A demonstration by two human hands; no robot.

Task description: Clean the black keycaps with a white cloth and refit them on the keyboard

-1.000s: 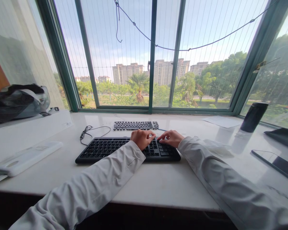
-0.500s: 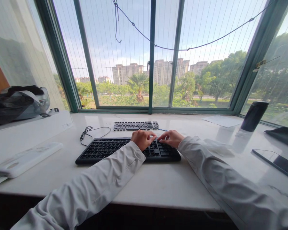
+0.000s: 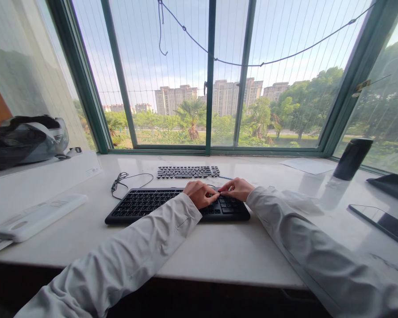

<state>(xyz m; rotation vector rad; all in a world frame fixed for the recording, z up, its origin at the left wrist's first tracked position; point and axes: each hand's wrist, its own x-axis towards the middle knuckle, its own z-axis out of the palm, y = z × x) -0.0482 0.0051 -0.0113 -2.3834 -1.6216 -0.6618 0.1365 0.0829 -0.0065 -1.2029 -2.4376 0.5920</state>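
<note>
Your left hand & right hand meet fingertip to fingertip over the black keyboard, mid-ledge near its front edge; fingers pinched, on what I cannot tell. Likely keycap work; next needs a straight, gentle lift.

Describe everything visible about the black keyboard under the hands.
The black keyboard is a flat, full-size board, seemingly plastic, with rows of dark keys bearing pale legends. It lies level on the white counter, long side toward the person. The left hand and right hand meet over its right section, fingertips together; sleeves hide part of it. Loose keycaps lie behind it.
</note>
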